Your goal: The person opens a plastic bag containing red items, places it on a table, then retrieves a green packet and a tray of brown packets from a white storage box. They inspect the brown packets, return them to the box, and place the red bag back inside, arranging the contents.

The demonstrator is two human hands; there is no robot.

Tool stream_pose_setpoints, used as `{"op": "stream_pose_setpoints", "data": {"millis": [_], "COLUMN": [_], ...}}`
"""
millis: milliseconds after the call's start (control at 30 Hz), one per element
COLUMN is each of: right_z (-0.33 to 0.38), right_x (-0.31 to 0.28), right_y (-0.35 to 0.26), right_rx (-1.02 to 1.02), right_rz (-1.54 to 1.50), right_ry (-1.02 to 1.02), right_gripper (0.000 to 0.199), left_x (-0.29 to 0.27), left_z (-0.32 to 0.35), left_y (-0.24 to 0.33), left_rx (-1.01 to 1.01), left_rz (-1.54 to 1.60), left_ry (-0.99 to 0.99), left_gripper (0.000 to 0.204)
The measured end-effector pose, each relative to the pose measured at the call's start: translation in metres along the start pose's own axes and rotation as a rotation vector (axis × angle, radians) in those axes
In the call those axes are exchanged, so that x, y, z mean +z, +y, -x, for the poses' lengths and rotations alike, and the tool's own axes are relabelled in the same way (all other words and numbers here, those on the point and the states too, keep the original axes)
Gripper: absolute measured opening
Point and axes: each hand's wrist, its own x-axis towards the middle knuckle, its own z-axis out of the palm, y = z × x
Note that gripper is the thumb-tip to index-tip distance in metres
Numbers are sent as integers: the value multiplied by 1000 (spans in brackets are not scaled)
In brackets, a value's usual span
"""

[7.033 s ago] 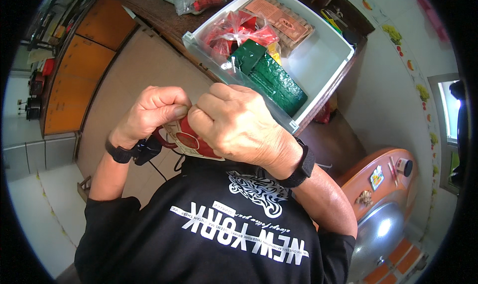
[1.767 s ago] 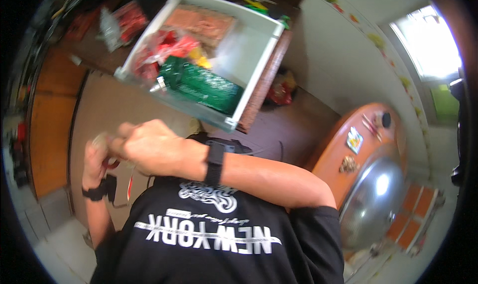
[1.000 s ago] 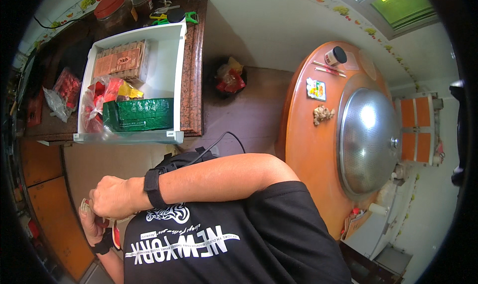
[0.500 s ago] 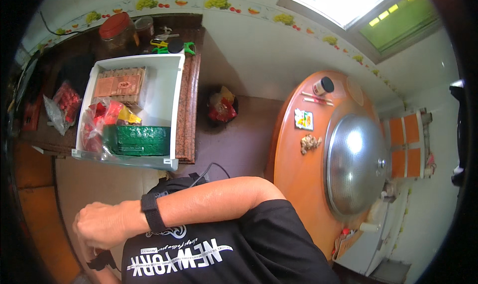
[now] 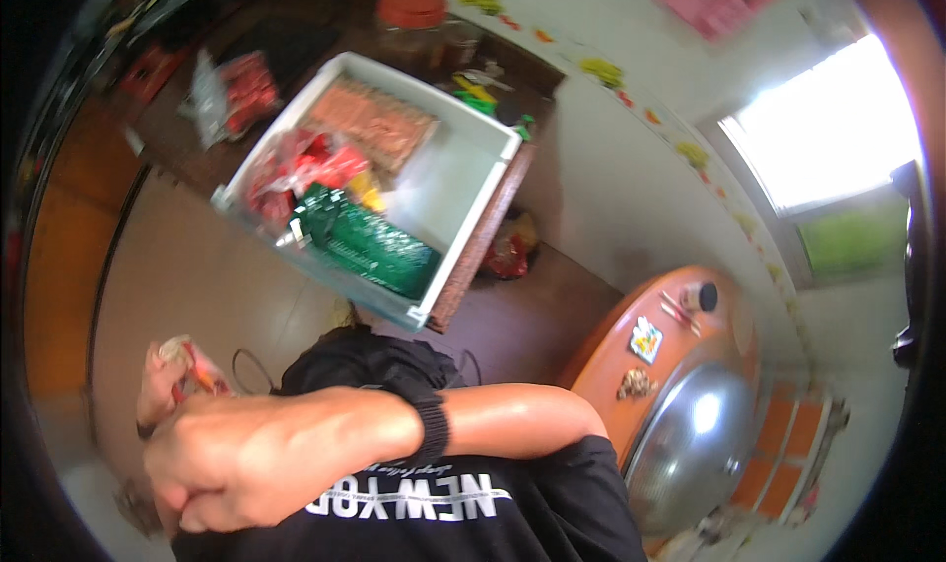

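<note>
My right hand [image 5: 236,459] reaches across my body to the lower left, a black band on its wrist. Its fingers are curled closed; whatever may lie inside them is hidden. Just behind it, my left hand [image 5: 160,390] grips a small clear plastic packet [image 5: 202,367] with red and orange colouring, partly covered by the right hand. Beyond both hands, a white drawer bin [image 5: 471,217] sits tilted in view on the dark counter. Inside it lie a brown packet [image 5: 370,119], a red plastic bag [image 5: 286,173] and a shiny green package [image 5: 370,242].
A red-lidded jar [image 5: 412,20] stands at the counter's back, near green-handled tools [image 5: 478,97]. Red and clear bags [image 5: 236,94] lie left of the bin. On the right, a round wooden table [image 5: 601,330] carries a large metal lid [image 5: 690,434], ginger [image 5: 637,384] and a small jar [image 5: 700,297].
My view has swung left, so the bin and table appear shifted and turned. The left hand with its packet now shows behind the right hand; earlier the right hand mostly hid it.
</note>
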Motion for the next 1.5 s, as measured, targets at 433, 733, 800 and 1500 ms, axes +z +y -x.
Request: {"op": "stream_pose_setpoints", "data": {"millis": [433,733,800,1500], "right_z": [-34,-42,-41,-24], "right_x": [31,4,-3,-30], "right_y": [28,-10,-21,-38], "right_rx": [-37,-107,-118,117], "right_rz": [-69,835,866,26], "right_ry": [87,-192,-256,-432], "right_gripper": [13,22,22,20], "left_x": [-8,-13,-15,-14], "left_z": [-1,6,8,-7], "left_y": [15,16,16,17], "left_rx": [-9,8,8,30], "left_rz": [42,37,22,0], "left_ry": [-191,-189,-189,-338], "left_gripper": [33,28,28,29]}}
